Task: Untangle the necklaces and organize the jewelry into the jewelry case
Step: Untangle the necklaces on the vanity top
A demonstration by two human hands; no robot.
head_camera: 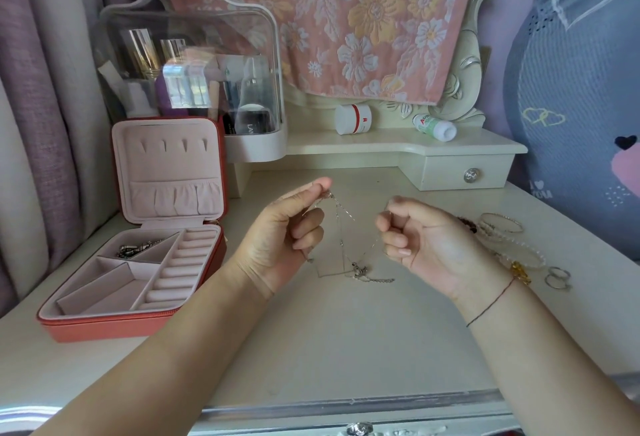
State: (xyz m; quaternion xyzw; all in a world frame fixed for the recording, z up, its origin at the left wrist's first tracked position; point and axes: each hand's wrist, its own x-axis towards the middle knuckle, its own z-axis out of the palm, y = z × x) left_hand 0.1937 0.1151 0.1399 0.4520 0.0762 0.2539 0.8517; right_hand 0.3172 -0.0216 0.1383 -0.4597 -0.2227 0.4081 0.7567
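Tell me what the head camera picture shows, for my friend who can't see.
A left hand and a right hand each pinch a strand of thin tangled necklaces above a white table. An open pink-lined jewelry case stands at the left, a few silver pieces in one compartment; bracelets and rings lie at the right.

1. My left hand (284,231): raised, palm toward me, thumb and forefinger pinching the chain (358,267).
2. My right hand (426,238): alongside, fingers curled, holding the same chain.
3. Forearms bare, angled inward.
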